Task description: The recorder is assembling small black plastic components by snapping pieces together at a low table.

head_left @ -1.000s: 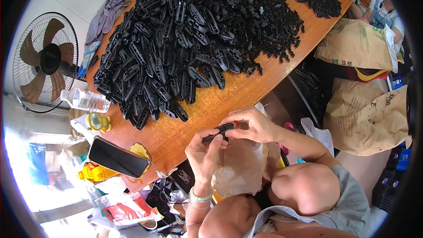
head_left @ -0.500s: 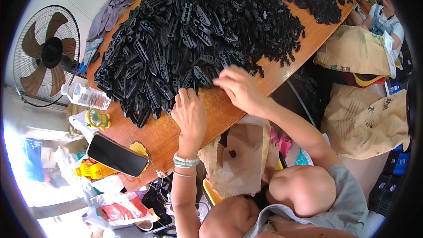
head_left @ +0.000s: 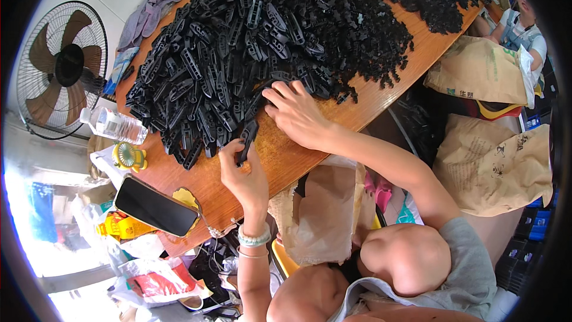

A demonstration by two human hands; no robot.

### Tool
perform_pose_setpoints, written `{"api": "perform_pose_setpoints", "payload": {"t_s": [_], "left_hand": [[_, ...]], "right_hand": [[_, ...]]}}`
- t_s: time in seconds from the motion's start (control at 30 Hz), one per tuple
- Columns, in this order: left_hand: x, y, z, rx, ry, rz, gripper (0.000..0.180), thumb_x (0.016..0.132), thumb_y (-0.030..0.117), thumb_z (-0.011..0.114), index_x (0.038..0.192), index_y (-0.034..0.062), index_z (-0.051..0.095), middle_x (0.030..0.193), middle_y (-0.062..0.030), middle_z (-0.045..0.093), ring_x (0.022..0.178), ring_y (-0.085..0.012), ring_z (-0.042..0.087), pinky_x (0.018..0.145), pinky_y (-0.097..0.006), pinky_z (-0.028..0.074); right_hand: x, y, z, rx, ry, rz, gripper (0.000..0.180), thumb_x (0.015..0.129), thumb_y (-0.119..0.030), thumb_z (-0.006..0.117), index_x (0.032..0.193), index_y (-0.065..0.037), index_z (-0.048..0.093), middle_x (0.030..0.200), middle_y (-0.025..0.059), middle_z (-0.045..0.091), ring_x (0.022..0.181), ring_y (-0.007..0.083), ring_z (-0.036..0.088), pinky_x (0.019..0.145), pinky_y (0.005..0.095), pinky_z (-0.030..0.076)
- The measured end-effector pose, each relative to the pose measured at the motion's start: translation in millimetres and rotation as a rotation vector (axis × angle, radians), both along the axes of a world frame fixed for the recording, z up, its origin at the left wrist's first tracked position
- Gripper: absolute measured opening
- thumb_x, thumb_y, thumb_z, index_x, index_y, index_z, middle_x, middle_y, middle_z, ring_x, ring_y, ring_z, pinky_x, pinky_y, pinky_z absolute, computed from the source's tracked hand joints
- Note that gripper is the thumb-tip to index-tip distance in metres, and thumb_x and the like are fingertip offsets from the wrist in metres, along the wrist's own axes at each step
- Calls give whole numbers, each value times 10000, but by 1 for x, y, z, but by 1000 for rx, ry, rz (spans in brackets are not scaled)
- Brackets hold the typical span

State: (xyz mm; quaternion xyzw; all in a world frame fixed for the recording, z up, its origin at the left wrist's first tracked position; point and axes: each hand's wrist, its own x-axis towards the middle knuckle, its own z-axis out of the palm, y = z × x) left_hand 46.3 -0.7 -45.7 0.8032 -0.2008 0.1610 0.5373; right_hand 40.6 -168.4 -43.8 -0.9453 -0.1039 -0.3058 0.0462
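Left hand (head_left: 245, 174) at the pile's near edge on the wooden counter (head_left: 280, 155), fingers (head_left: 233, 146) pinching one long black plastic piece (head_left: 246, 138) by its lower end. Right hand (head_left: 296, 114) just beside, fingers spread flat over the black pile (head_left: 250, 48).

lighting: bright daylight, blown out to white glare at the lower left. shadows: soft, short, under the hands on the wooden table (head_left: 310, 155). distortion: strong fisheye, edges bent, black vignette around the rim. focus: centre sharp, periphery soft.
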Motion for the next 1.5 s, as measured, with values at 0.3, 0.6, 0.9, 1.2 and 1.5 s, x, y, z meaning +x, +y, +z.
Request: {"api": "perform_pose_setpoints", "payload": {"t_s": [0.3,0.6,0.9,1.2,1.5], "left_hand": [[-37,15,5,-462,612,-215,179,814,-35,617,970,-9,534,891,-62,585,762,-99,567,636,-213,455],[-44,10,3,-271,593,-208,203,821,-46,596,1014,-41,535,855,-70,604,744,-104,584,692,-204,471],[-46,8,10,-481,708,-285,195,848,-52,558,1035,-55,500,894,-152,624,765,-197,651,709,-285,548],[-63,6,30,-492,782,-408,208,844,-62,572,1042,-72,510,844,-156,641,756,-197,657,701,-286,556],[-69,2,31,-457,758,-364,200,823,-64,583,1009,-64,510,855,-170,643,711,-219,655,689,-307,554]], "right_hand": [[3,-5,-12,11,-27,41,120,747,-133,570,684,-39,612,991,90,552,1031,223,457,843,376,350],[-4,0,-3,209,-34,126,140,738,-61,618,869,-35,580,1111,92,546,1117,257,456,900,410,351],[-53,6,13,1174,405,224,292,872,42,505,1138,-51,579,938,54,572,799,79,534,654,188,440],[-88,2,35,1533,479,148,246,914,-28,510,1148,5,576,953,98,637,735,80,550,685,207,467],[-104,1,50,1559,551,330,281,840,90,507,1088,24,623,1041,120,612,887,168,626,779,253,515]]}}
